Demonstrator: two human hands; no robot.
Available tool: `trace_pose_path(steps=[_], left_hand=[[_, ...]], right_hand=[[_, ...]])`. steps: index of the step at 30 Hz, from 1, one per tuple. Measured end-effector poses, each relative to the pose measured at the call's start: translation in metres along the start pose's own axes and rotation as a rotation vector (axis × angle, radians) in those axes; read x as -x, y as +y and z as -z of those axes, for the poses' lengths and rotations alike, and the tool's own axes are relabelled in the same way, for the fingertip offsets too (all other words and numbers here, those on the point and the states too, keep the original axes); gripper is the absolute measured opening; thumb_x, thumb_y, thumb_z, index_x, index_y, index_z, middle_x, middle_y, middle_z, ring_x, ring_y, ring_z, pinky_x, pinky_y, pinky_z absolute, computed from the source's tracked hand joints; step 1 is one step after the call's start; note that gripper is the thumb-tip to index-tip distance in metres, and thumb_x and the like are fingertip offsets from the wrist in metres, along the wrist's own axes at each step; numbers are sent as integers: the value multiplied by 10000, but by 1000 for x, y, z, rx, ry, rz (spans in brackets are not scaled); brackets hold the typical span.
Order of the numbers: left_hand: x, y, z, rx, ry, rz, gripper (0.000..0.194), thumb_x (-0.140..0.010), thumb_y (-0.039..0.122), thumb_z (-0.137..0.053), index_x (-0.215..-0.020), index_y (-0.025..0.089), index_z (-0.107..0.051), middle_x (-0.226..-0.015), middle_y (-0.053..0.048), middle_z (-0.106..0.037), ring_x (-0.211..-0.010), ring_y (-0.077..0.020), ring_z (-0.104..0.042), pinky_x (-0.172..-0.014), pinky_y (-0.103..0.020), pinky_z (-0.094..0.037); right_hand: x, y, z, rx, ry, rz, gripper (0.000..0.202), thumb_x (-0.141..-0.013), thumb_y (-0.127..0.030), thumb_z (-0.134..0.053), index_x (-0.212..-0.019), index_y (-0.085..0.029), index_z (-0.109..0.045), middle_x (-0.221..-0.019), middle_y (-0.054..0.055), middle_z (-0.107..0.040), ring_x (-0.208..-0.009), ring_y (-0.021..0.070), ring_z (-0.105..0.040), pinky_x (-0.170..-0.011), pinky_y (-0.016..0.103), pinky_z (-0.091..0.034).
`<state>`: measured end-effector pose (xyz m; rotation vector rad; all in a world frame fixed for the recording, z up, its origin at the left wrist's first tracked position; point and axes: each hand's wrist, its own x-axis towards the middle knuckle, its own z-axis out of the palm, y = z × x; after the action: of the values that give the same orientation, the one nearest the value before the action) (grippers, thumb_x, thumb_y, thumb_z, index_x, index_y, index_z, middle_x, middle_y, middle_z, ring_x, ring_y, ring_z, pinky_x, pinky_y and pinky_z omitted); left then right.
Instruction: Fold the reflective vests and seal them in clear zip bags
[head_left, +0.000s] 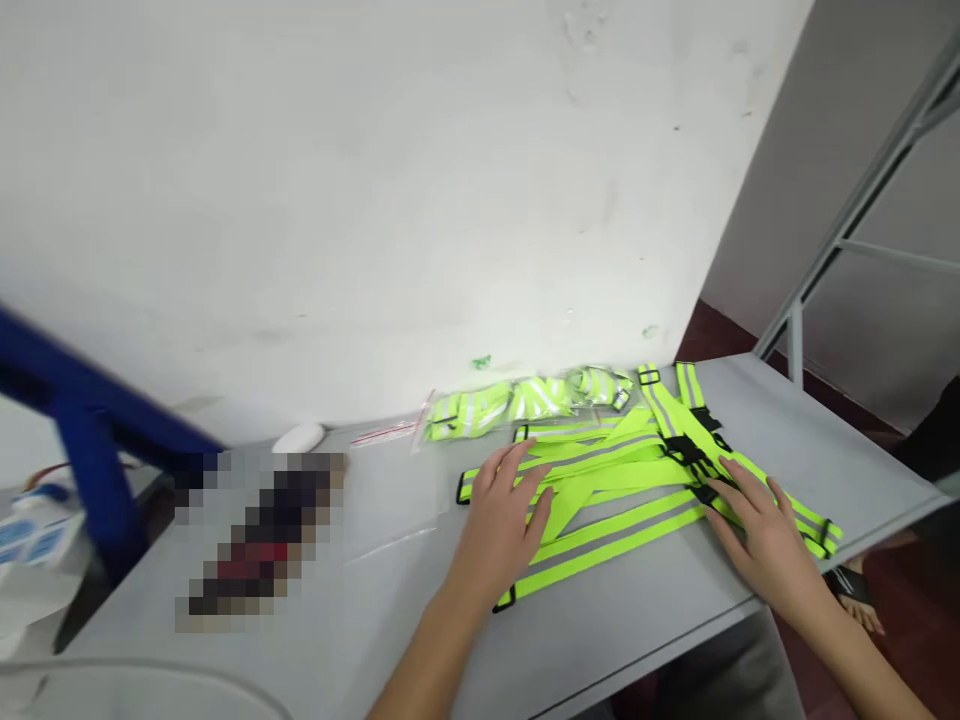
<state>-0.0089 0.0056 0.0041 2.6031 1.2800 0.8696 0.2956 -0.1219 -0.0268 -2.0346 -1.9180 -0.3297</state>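
Neon yellow-green reflective straps with grey stripes and black buckles lie spread on the grey table. My left hand rests on their left part, fingers spread and lying over the bands. On the right, my right hand touches the straps beside a black buckle, its fingers stretched out. Neither hand grips anything. Behind the straps, against the wall, several rolled reflective straps sit in clear plastic bags. A flat clear plastic bag lies left of my left hand.
The grey table meets a white wall at the back. A white oval object and a pixelated item lie on the left. A blue metal frame stands at the left edge, a grey metal frame at right.
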Motion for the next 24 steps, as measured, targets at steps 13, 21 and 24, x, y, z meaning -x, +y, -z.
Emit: trace_pose_path(steps=[13,21,24], left_hand=[[-113,133,-119,45,-398,-238,542,-779,21,-477,-1280,227,-504,-1336,-86,-515,-1224,-278,-426,-962,-434,-409],[-130,98,-140,203,-456,-433,424,-788,45,-502,-1139,259,-607,-1160,-68,-559,-1062,-240,-493,-924,-393,-435],[-120,91,-149,312,-317,-386,335,-844,93,-499,-1124,241,-611,-1143,-67,-548,-1075,-228,-475,-949,-395,-442]], right_hand=[[-25,9,-7,-99,19,-260,343,-922,-420,-468,-1108,-166,-603,-1007,122,-678,-976,292,-579,-855,408,-339],[-33,16,-31,-368,-50,-435,318,-964,-365,-390,-795,-197,-601,-866,61,-653,-862,235,-532,-736,328,-281],[-33,18,-30,-422,-78,-458,353,-973,-364,-346,-793,-199,-601,-880,59,-649,-875,232,-520,-749,336,-268]])
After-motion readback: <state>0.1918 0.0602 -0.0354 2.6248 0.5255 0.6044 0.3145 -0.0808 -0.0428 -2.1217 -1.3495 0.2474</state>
